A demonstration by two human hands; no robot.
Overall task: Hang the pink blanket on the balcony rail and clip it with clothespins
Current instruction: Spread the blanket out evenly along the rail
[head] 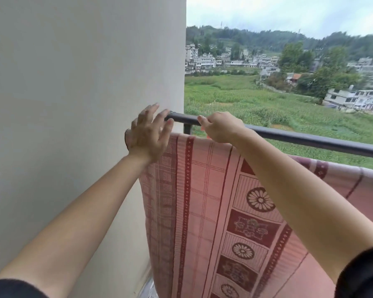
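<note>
The pink blanket (205,203), patterned with dark red bands and flower motifs, hangs down on the near side of the dark balcony rail (310,139). My left hand (149,134) hovers with fingers spread at the blanket's upper left corner, just before the rail's wall end. My right hand (220,127) grips the blanket's top edge with curled fingers and holds it up against the rail. A small orange-red thing shows just under that hand; I cannot tell whether it is a clothespin.
A plain cream wall (73,104) fills the left side, and the rail meets it at a bracket (172,114). Beyond the rail lie green fields and distant buildings far below. The blanket sags below the rail toward the right (340,179).
</note>
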